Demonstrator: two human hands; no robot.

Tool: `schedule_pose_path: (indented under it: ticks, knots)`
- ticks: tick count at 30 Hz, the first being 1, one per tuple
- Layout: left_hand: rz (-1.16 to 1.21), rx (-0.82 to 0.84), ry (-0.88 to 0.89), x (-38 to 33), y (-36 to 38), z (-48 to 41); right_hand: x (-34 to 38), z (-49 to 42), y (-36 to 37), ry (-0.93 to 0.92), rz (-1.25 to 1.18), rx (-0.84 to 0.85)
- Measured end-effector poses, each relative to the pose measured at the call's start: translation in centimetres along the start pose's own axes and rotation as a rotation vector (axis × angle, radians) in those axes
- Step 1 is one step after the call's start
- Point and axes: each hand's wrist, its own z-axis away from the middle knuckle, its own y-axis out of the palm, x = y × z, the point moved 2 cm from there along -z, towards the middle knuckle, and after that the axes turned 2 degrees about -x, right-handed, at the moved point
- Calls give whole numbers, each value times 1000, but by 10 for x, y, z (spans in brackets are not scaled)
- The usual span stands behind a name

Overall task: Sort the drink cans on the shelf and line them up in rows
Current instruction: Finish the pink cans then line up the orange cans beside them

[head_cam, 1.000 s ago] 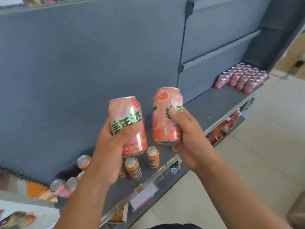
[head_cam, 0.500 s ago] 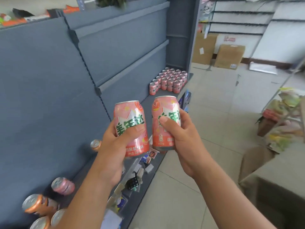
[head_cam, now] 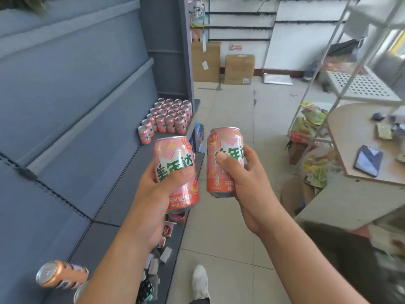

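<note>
An orange can point(head_cam: 61, 274) lies on its side at the near end of the grey shelf point(head_cam: 122, 187); a white shoe point(head_cam: 200, 283) stands on the tiled floor point(head_cam: 219, 238) beside it; further out, the left hand point(head_cam: 151, 200) holds the left pink can point(head_cam: 175, 159) upright in the air above the shelf's front edge, its fingers point(head_cam: 182, 174) wrapped round the can's middle; the right hand point(head_cam: 249, 185) grasps the right pink can point(head_cam: 222, 148) just beside it, over the floor, the two cans apart; at the shelf's far end a block of pink cans point(head_cam: 169, 117) stands in rows; to the right a phone point(head_cam: 368, 160) lies on a pale worktop point(head_cam: 341, 132); cardboard boxes point(head_cam: 239, 69) sit against the far wall.
</note>
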Motion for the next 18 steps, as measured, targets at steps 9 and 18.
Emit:
schedule_pose_path:
  ticks: [9,18]
  knots:
    - [25,92,-7,-15,12,-145,21,-130,11,-46,58,-95]
    - [3,112,-43,-15,40,-267,32,-247,-6,-19,15,-129]
